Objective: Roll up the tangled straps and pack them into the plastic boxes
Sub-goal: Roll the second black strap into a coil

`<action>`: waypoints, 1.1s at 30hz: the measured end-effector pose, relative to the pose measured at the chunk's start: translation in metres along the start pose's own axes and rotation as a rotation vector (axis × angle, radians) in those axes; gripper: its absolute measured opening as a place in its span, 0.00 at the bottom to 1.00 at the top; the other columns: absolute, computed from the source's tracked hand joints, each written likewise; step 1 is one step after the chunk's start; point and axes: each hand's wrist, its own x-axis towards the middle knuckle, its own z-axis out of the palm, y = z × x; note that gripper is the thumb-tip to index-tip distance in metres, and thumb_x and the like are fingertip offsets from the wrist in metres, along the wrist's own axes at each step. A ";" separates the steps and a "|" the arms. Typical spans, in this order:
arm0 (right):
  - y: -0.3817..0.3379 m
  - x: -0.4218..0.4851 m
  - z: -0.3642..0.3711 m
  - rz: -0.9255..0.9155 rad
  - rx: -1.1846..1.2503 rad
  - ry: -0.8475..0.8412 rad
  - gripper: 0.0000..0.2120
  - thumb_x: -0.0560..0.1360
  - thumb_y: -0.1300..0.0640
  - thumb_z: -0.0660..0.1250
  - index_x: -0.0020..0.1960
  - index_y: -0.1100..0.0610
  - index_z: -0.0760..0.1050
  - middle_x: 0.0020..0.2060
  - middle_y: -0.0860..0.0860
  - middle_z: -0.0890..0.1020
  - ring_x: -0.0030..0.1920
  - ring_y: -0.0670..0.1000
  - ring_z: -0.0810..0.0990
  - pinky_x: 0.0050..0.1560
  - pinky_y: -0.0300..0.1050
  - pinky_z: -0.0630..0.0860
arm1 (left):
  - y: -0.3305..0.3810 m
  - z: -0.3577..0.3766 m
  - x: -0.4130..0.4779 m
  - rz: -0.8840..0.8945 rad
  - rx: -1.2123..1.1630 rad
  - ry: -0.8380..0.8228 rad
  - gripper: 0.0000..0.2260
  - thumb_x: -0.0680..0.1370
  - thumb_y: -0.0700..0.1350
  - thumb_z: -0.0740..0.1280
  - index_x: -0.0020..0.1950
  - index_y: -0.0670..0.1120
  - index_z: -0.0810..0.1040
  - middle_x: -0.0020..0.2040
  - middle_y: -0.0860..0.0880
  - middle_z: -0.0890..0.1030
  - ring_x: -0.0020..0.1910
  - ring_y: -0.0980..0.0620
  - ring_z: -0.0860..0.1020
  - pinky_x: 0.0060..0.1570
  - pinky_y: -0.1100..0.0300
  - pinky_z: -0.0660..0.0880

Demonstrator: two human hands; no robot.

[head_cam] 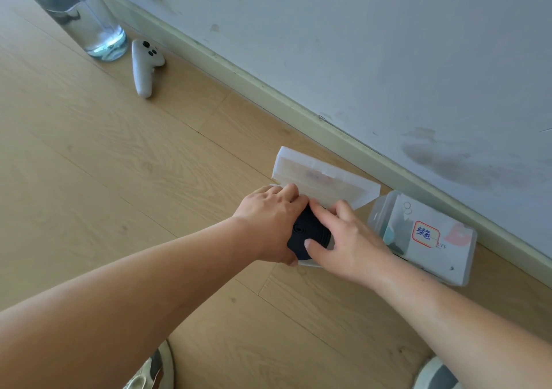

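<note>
Two light shoes, left (155,370) and right (436,373), edge into the near side of the frame as a person reaches both bare forearms out over a pale wooden floor (119,149). Between the hands sits a black rolled strap (310,230), a tight coil resting in the base of an open plastic box (298,164) whose translucent lid stands tilted up on the far side.

The left hand (268,218) grips the coil from the left, fingers curled over its far edge and thumb hooked under its near edge. The right hand (349,239) holds it from the right, the thumb tip pressed flat on the coil's top face and the forefinger laid along the far rim; its other fingers are bent at the knuckles.

Just to the right, near the baseboard (268,89), lies a second plastic box (448,257), closed, with dark contents showing dimly through it and a red-framed label (424,234) bearing blue handwriting.

Far to the left, a white handheld controller (145,65) lies beside a clear bottle (89,21), both close to the scuffed grey wall (358,44).
</note>
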 end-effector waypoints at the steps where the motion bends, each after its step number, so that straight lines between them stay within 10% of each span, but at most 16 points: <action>1: -0.001 0.002 0.001 -0.004 -0.032 0.004 0.34 0.76 0.40 0.63 0.79 0.34 0.52 0.56 0.45 0.64 0.52 0.52 0.77 0.51 0.52 0.80 | 0.001 -0.001 0.002 0.001 0.021 -0.003 0.44 0.63 0.69 0.77 0.72 0.54 0.67 0.61 0.53 0.69 0.63 0.51 0.73 0.68 0.56 0.69; 33: 0.001 -0.001 0.007 -0.056 -0.260 0.186 0.37 0.76 0.35 0.62 0.80 0.49 0.60 0.60 0.49 0.67 0.64 0.53 0.69 0.63 0.49 0.71 | -0.008 0.010 -0.010 0.073 0.007 0.130 0.46 0.69 0.74 0.69 0.80 0.54 0.60 0.71 0.55 0.66 0.70 0.50 0.70 0.76 0.55 0.63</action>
